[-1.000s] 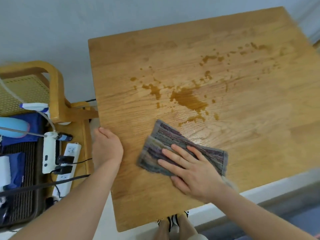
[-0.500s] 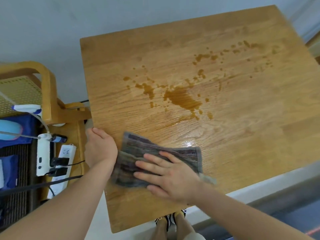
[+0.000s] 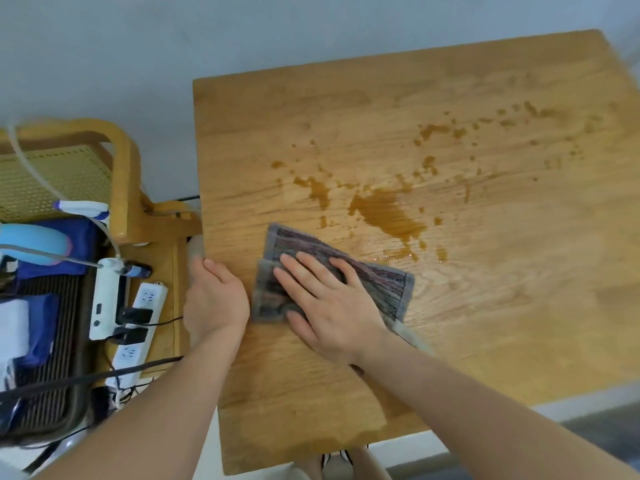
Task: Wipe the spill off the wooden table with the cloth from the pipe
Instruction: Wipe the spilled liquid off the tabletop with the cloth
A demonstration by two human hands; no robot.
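On one wooden table [image 3: 485, 306], right hand [image 3: 332, 306] flat (fingers spread) on one cloth [image 3: 377, 278], left hand [image 3: 214, 299] seemingly gripping table edge, one brown spill [image 3: 388, 213]

We see soft, even, fairly bright light with faint shadows only. A wet sheen glares on the wooden table [image 3: 485, 306] just right of the cloth [image 3: 381, 275]. The table's far right corner smears with blur, and wide-angle distortion bends its edges. Overall focus is slightly soft.

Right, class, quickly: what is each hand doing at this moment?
Left hand: closed around the wooden table edge.
Right hand: open, flat, pressing the cloth down.
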